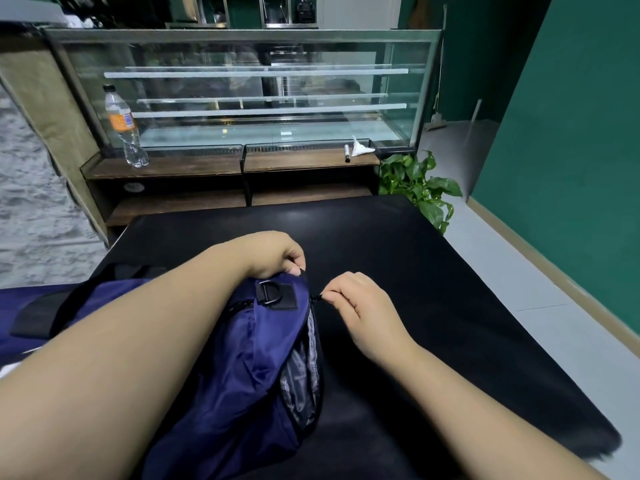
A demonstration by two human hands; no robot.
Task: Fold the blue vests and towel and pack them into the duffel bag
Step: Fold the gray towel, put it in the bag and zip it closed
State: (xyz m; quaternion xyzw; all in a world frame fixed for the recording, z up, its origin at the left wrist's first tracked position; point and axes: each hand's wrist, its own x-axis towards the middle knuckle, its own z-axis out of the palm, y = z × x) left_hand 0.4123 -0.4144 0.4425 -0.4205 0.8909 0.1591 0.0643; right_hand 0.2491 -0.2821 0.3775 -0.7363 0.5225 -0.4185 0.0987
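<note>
A navy blue duffel bag (242, 358) lies on the black table (415, 271), its end with a black D-ring and a grey mesh pocket facing right. My left hand (273, 254) grips the bag's top edge just above the D-ring. My right hand (360, 306) pinches the black zipper pull (316, 298) at the bag's end. The bag's black strap (45, 317) lies to the left. No vests or towel show; the inside of the bag is hidden.
Beyond the table stands a glass display case (242, 91) on a wooden shelf with a plastic bottle (124, 129), a marker (347, 153) and crumpled paper (360, 147). A green plant (419, 185) sits at the table's far right corner beside a green wall.
</note>
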